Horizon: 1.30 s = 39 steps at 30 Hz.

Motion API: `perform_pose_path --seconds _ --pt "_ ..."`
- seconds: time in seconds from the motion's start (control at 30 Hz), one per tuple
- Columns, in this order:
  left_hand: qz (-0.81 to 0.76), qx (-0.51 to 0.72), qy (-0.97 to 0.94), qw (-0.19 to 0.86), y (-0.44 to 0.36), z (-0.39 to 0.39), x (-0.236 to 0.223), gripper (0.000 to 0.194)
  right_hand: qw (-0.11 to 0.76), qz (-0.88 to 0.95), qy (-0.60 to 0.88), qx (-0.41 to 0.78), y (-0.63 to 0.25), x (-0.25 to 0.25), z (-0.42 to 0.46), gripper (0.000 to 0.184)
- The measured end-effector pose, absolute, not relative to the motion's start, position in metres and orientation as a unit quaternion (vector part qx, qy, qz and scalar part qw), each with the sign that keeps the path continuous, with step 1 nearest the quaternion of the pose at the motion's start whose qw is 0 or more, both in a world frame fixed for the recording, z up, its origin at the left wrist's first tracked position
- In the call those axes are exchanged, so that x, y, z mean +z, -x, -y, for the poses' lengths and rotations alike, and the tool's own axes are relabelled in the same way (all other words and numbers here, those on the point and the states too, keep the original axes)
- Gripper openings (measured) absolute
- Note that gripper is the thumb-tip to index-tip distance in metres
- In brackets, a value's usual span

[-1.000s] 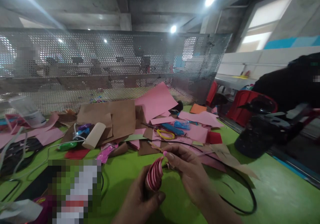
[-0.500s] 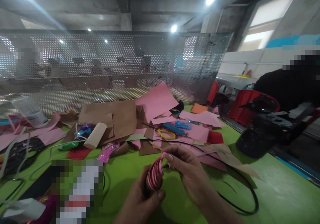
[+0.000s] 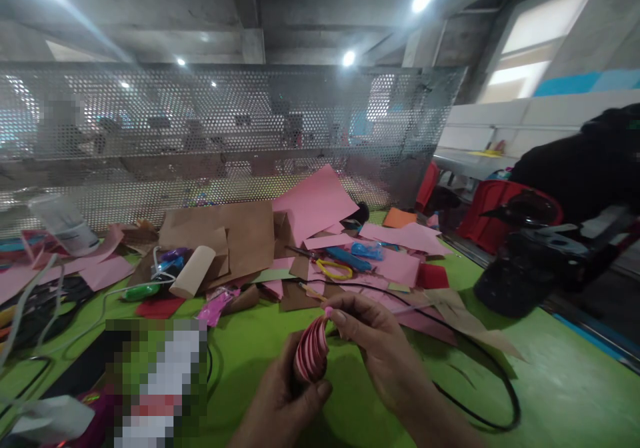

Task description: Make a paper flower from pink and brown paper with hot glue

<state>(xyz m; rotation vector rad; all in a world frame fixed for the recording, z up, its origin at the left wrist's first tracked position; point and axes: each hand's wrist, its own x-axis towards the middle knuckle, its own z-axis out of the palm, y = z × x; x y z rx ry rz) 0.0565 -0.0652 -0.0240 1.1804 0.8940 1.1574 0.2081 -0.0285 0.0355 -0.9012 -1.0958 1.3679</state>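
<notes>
Low in the middle of the view, my left hand (image 3: pixel 293 391) is closed around a small ribbed piece of layered pink and dark red paper strips (image 3: pixel 311 350). Its thumb lies along the lower edge of the piece. My right hand (image 3: pixel 367 335) pinches a tiny pink bit (image 3: pixel 329 311) between thumb and forefinger, right at the top of the layered piece. The bit looks soft, like clay, though I cannot tell for certain. The right hand's other fingers are curled behind. Both hands are above the green table (image 3: pixel 240 355).
Pink paper sheets (image 3: pixel 320 198), brown cardboard (image 3: pixel 245 238), yellow-handled scissors (image 3: pixel 335 270) and a cardboard tube (image 3: pixel 193 272) lie beyond my hands. A black cable (image 3: pixel 510 395) loops at right. A perforated metal screen (image 3: pixel 250 128) stands behind. A person in black (image 3: pixel 565 161) is at far right.
Both hands keep nearly the same pose and hold on the layered paper piece and pink bit. The whole view has shifted very slightly.
</notes>
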Motion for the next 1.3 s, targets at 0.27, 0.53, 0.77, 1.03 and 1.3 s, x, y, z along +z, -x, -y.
perform_pose_path --seconds 0.27,0.53,0.77,1.03,1.3 --pt "-0.341 0.469 -0.565 0.587 -0.051 0.06 -0.031 0.058 0.554 0.467 0.387 0.57 -0.206 0.037 0.029 0.026" --pt "-0.362 0.469 -0.574 0.565 -0.051 0.059 -0.038 0.061 0.556 0.501 0.358 0.558 -0.206 0.033 0.027 0.021" --pt "-0.391 0.471 -0.54 0.578 -0.051 0.062 -0.036 0.067 0.555 0.522 0.369 0.532 -0.208 0.034 0.027 0.023" --pt "-0.35 0.491 -0.439 0.667 -0.048 0.066 -0.021 0.065 0.532 0.506 0.356 0.578 -0.21 0.037 0.027 0.03" --pt "-0.291 0.409 -0.42 0.756 -0.038 0.067 -0.019 0.059 0.506 0.469 0.313 0.652 -0.215 0.034 0.024 0.029"
